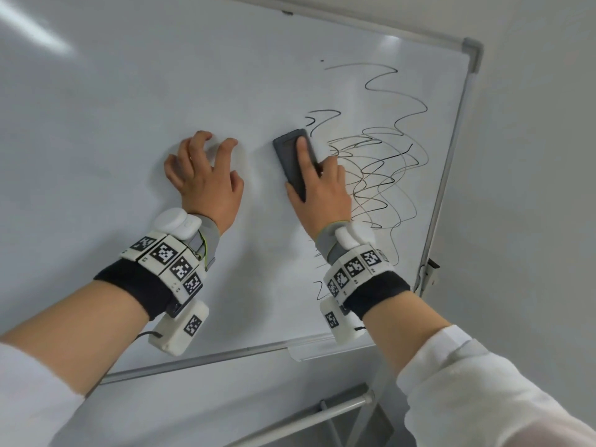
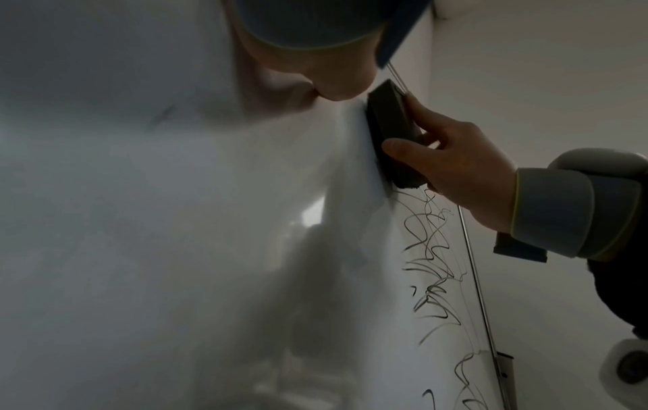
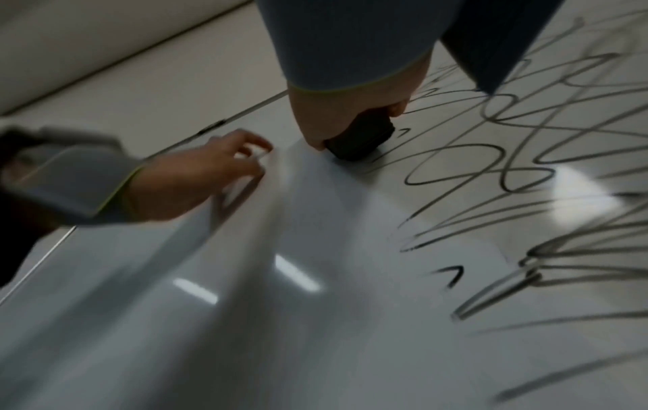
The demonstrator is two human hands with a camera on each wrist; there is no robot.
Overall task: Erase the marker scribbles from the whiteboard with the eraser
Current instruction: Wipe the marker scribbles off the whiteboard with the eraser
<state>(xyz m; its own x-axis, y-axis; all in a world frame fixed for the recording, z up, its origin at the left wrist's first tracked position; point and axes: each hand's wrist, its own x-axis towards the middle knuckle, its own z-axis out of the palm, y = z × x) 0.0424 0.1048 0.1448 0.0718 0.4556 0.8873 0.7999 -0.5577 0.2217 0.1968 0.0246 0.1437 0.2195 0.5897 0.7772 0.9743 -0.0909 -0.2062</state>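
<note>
Right now the right hand (image 1: 317,188) grips the dark grey rectangular eraser (image 1: 295,161) flat on the white metal-framed whiteboard (image 1: 129,108) beside black marker scribbles (image 1: 380,162), left hand (image 1: 206,179) braced fingertips-down holding nothing; uneven pressure risks leftover streaks.

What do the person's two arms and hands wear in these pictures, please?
Both hands are bare. The left hand and the right hand each have a grey wrist strap with a yellow-green edge, a rounded white unit on it, a band of white blocks with black-and-white square markers, and a black cuff. A white box with one marker hangs under each wrist; the left one has a black cable. The sleeves are white.
</note>
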